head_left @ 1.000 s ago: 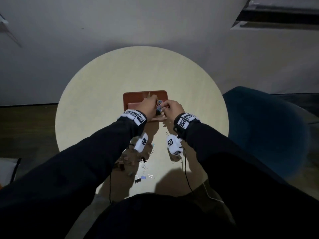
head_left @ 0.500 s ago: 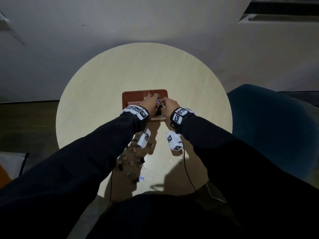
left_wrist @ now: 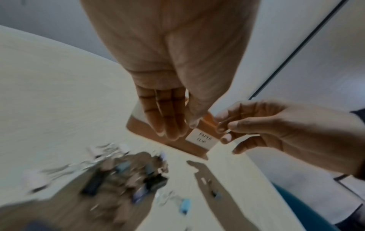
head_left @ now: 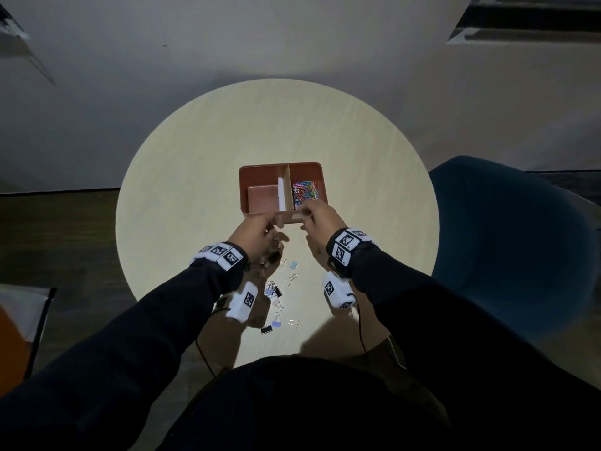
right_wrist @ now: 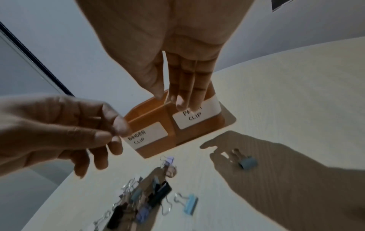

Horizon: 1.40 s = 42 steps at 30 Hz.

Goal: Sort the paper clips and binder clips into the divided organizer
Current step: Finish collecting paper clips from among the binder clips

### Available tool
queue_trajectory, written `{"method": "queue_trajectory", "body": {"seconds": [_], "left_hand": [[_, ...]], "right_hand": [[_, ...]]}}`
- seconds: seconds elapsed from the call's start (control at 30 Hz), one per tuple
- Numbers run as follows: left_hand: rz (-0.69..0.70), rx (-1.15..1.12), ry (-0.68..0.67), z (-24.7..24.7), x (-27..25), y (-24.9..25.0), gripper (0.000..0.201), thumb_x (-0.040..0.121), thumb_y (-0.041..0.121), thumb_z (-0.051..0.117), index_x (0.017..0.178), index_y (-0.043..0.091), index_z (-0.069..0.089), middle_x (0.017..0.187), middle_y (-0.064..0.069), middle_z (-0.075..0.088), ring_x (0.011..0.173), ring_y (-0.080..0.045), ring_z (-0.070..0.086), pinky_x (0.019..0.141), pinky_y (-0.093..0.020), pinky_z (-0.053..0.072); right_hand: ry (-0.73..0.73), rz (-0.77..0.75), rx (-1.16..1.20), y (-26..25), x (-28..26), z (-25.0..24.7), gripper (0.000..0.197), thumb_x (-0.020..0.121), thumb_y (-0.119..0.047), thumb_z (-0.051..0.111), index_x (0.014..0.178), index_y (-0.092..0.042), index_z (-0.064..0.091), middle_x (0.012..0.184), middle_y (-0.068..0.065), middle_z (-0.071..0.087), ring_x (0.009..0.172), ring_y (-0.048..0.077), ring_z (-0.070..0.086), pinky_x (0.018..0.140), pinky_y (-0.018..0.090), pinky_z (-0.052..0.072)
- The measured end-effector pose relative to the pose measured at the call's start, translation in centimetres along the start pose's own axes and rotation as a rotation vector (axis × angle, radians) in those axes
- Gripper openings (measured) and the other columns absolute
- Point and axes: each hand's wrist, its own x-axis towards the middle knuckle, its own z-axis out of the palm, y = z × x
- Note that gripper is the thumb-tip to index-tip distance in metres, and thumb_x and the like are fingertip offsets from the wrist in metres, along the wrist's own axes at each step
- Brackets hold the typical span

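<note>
A brown divided organizer (head_left: 279, 165) stands mid-table. Its right compartment holds colourful paper clips (head_left: 304, 193); the left one looks empty. The near wall (right_wrist: 158, 145) carries labels reading BINDER CLIP (right_wrist: 146, 134) and PAPER CLIP (right_wrist: 195, 117). My left hand (head_left: 257, 231) hovers at the near-left corner, thumb and fingertips close together, nothing seen between them. My right hand (head_left: 317, 219) is above the near-right wall, fingers fairly straight, thumb close to them, nothing visible in it. Several binder clips (head_left: 276, 292) lie scattered below my left wrist, including a light blue one (right_wrist: 190, 204).
The round pale table (head_left: 195, 157) has bare wood around and beyond the organizer. A dark blue chair (head_left: 504, 229) stands against the table's right edge. One grey-blue binder clip (right_wrist: 247, 162) lies apart, in my right hand's shadow.
Both hands have drawn back from over the right compartment to the organizer's near wall, uncovering the paper clips. The left hand has come nearer the binder clip pile.
</note>
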Motion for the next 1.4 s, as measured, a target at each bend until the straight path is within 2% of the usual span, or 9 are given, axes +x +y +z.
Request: {"method": "queue_trajectory", "body": {"seconds": [0.1,0.2,0.37,0.5,0.73,0.97,1.13,1.3,1.4], "left_hand": [[-0.053,0.116,-0.049,1.5,-2.0,-3.3,0.013,0.093,0.016,0.053,0.102,0.021,0.06,0.1,-0.001,0.061,0.09,-0.022,0.062,0.077,-0.032,0.049],[-0.108,0.239,-0.05,3.0,-4.0,-6.3,0.023,0.091,0.02,0.056,0.114,0.019,0.057,0.112,-0.006,0.051,0.1,-0.025,0.055,0.08,-0.035,0.048],[-0.143,0.367,-0.114,4.7,-6.0,-9.3,0.042,0.087,0.028,0.064,0.126,0.019,0.052,0.122,-0.01,0.045,0.11,-0.028,0.049,0.089,-0.036,0.048],[-0.125,0.393,-0.199,6.2,-6.7,-9.5,0.053,0.079,0.032,0.074,0.124,0.019,0.05,0.121,-0.008,0.043,0.109,-0.027,0.05,0.088,-0.037,0.05],[-0.099,0.429,-0.149,7.8,-7.7,-9.3,0.046,0.08,0.014,0.068,0.122,0.015,0.049,0.119,-0.012,0.042,0.104,-0.03,0.05,0.08,-0.037,0.051],[-0.165,0.345,-0.157,7.8,-8.3,-10.7,0.024,0.087,0.007,0.057,0.107,0.015,0.048,0.111,-0.011,0.044,0.084,-0.029,0.055,0.074,-0.036,0.049],[-0.222,0.274,-0.183,7.5,-8.3,-11.3,0.018,0.087,0.015,0.066,0.097,0.015,0.051,0.101,-0.007,0.048,0.083,-0.028,0.059,0.073,-0.033,0.047],[-0.203,0.185,-0.125,7.2,-8.9,-11.9,0.011,0.088,0.012,0.056,0.085,0.02,0.049,0.094,-0.005,0.05,0.079,-0.026,0.056,0.068,-0.03,0.039],[-0.18,0.081,-0.093,6.9,-9.2,-12.6,0.017,0.088,0.011,0.048,0.079,0.023,0.04,0.084,-0.009,0.055,0.07,-0.029,0.057,0.063,-0.038,0.046]], "right_hand": [[-0.041,0.069,0.042,0.7,-1.7,1.7,0.025,0.093,-0.008,0.047,0.109,-0.019,0.062,0.118,0.002,0.061,0.099,0.019,0.066,0.088,0.038,0.054],[-0.055,0.148,0.018,1.9,-3.6,2.5,0.026,0.096,-0.007,0.043,0.107,-0.02,0.062,0.115,0.001,0.061,0.096,0.017,0.067,0.085,0.039,0.055],[-0.21,0.18,-0.297,4.6,-7.2,2.4,0.023,0.093,-0.007,0.045,0.106,-0.016,0.062,0.112,0.004,0.058,0.094,0.025,0.062,0.078,0.033,0.05],[-0.341,0.177,-0.416,6.2,-9.1,3.7,0.022,0.091,-0.018,0.058,0.112,-0.017,0.057,0.117,0.004,0.052,0.096,0.028,0.06,0.078,0.034,0.05],[-0.304,0.176,-0.43,6.2,-10.9,6.1,0.035,0.088,-0.029,0.065,0.115,-0.013,0.051,0.115,0.007,0.051,0.104,0.029,0.055,0.078,0.037,0.047],[-0.392,-0.068,-0.374,3.6,-12.7,8.8,0.045,0.084,-0.044,0.07,0.114,-0.02,0.046,0.109,0.0,0.048,0.081,0.018,0.046,0.067,0.031,0.039],[-0.524,-0.139,-0.454,1.9,-13.2,10.5,0.043,0.083,-0.038,0.073,0.11,-0.015,0.048,0.11,0.005,0.052,0.091,0.026,0.055,0.069,0.033,0.044],[-0.545,-0.12,-0.445,1.3,-13.1,11.0,0.019,0.092,-0.022,0.063,0.102,-0.011,0.053,0.11,0.011,0.053,0.095,0.031,0.058,0.068,0.031,0.036],[-0.532,-0.1,-0.429,1.1,-13.2,10.9,0.012,0.097,-0.02,0.052,0.103,-0.009,0.051,0.109,0.015,0.054,0.09,0.033,0.058,0.067,0.032,0.033]]}}
